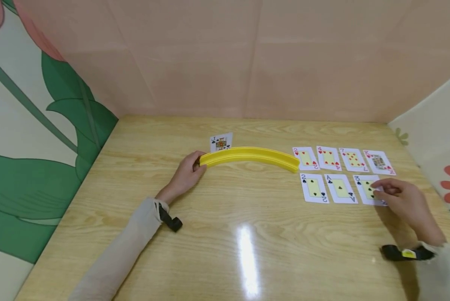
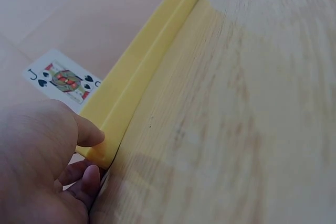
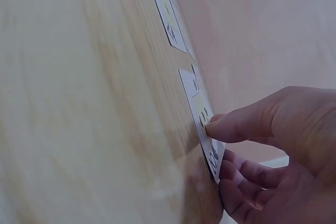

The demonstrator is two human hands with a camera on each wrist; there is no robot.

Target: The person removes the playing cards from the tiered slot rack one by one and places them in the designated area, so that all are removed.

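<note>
A curved yellow playing card holder (image 1: 249, 154) lies across the middle of the table. My left hand (image 1: 187, 173) pinches its left end, thumb on the near side, as the left wrist view also shows. A jack of spades (image 1: 221, 143) stands tilted in the holder near that end. At the right, my right hand (image 1: 405, 202) holds the edge of a black three playing card (image 1: 367, 189). The right wrist view shows the thumb (image 3: 226, 129) on the card's face and the other fingers at its edge. Beside it lie an ace (image 1: 339, 188) and a two of spades (image 1: 313, 188).
Behind the black cards lies a row of red ones: a two of hearts (image 1: 306, 158), a four (image 1: 328, 158), a seven (image 1: 354, 159) and a king (image 1: 379, 162). The wooden table (image 1: 209, 251) meets a pinkish wall (image 1: 209, 62) at the back and patterned walls at the sides.
</note>
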